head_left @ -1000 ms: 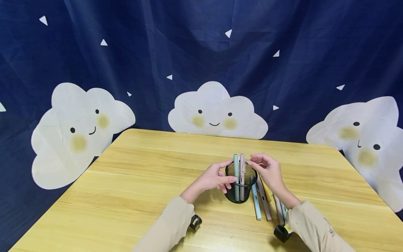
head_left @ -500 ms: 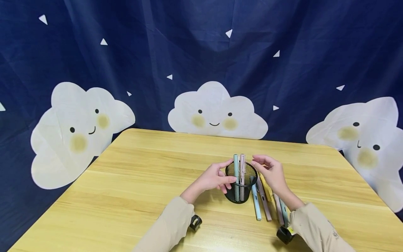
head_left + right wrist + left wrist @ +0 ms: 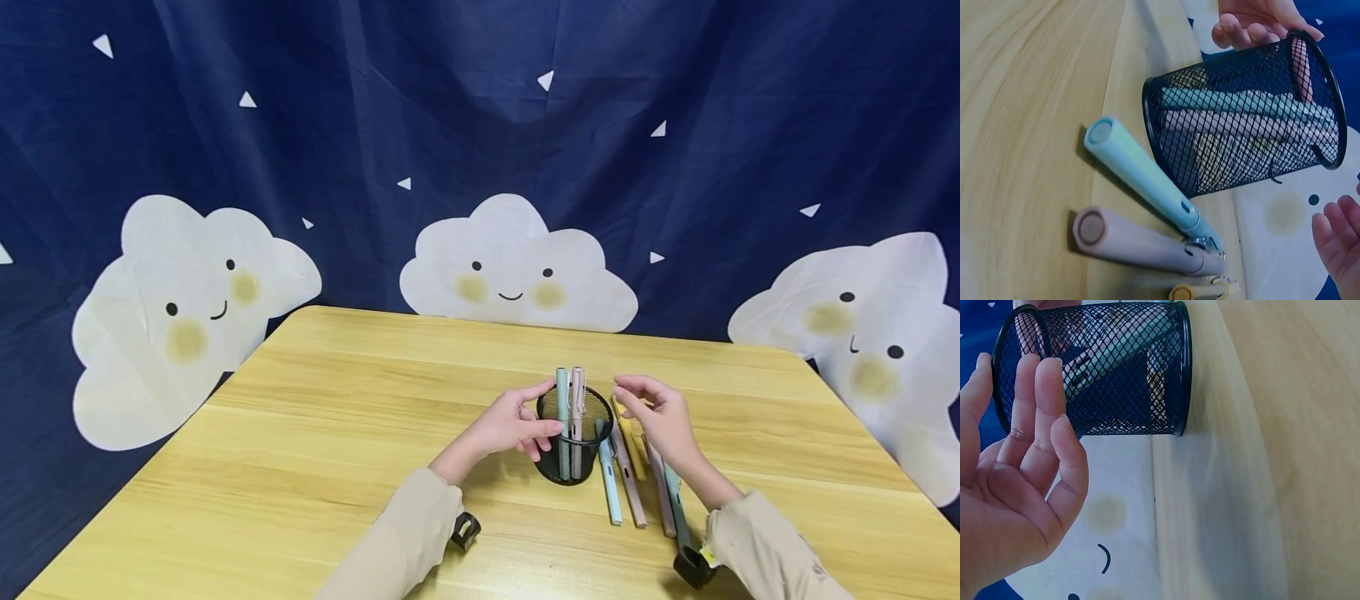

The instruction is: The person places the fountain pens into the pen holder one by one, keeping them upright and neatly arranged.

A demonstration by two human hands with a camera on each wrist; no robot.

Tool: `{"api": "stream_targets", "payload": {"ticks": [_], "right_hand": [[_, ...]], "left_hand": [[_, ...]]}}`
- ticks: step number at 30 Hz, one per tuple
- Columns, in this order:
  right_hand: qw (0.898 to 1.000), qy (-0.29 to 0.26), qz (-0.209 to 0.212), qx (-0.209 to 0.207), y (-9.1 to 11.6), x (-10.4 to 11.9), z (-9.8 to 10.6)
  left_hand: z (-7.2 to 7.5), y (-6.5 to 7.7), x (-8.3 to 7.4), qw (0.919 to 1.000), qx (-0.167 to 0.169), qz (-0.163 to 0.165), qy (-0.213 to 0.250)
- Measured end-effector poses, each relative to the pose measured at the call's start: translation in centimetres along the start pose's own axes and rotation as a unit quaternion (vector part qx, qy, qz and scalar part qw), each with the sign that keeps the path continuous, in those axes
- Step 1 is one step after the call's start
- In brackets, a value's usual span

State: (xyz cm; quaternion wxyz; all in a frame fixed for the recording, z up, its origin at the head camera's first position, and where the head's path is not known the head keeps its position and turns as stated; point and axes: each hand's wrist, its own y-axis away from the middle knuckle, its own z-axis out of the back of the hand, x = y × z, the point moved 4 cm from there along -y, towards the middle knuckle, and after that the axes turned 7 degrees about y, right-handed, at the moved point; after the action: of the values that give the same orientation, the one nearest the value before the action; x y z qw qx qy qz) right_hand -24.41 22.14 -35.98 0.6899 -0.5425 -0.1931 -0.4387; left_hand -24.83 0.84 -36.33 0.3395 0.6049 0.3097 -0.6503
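The left hand (image 3: 517,423) grips the mesh cup (image 3: 551,467), which holds two pens (image 3: 577,392); right of the cup, the right hand (image 3: 660,412) hangs, fingertips narrowly parted, near loose pens (image 3: 628,475).

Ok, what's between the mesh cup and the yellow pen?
A light blue pen, nearer the mesh cup, then a mauve pen, nearer the yellow pen. Right wrist and head views both show it.

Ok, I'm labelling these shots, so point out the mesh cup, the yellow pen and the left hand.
Mesh cup (image 3: 1235,161), right wrist view, on its side wall.
Yellow pen (image 3: 633,447), head view, on its barrel.
Left hand (image 3: 1021,494), left wrist view, on the palm.
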Motion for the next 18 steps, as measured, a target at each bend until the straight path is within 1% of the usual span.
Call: {"api": "stream_targets", "payload": {"ticks": [2,4,5,8,9,12,15,18], "right_hand": [[1.0,-0.018,0.009,0.002,0.1,-0.5,0.3],[1.0,-0.023,0.007,0.001,0.2,-1.4,0.5],[1.0,-0.02,0.002,0.001,0.2,-1.7,0.7],[1.0,-0.01,0.002,0.0,0.5,-4.0,1.0],[1.0,0.002,-0.002,-0.003,0.5,-5.0,1.1],[1.0,0.016,-0.016,-0.006,0.7,-6.2,1.4],[0.999,0.016,-0.028,-0.011,0.9,-6.7,1.8],[0.999,0.017,-0.031,-0.011,1.1,-6.9,2.2]], "left_hand": [[0.0,0.1,-0.1,1.0,0.0,0.001,-0.001],[0.0,0.1,-0.1,1.0,-0.001,0.001,-0.003],[0.0,0.1,0.0,1.0,-0.002,0.001,-0.003],[0.0,0.0,0.0,1.0,-0.003,0.0,-0.004],[0.0,0.0,0.1,1.0,-0.004,0.0,-0.004],[0.0,-0.1,0.2,1.0,-0.004,0.0,-0.005],[0.0,-0.1,0.2,1.0,-0.005,0.002,-0.002],[0.0,-0.1,0.2,1.0,-0.004,0.002,-0.001]]}}
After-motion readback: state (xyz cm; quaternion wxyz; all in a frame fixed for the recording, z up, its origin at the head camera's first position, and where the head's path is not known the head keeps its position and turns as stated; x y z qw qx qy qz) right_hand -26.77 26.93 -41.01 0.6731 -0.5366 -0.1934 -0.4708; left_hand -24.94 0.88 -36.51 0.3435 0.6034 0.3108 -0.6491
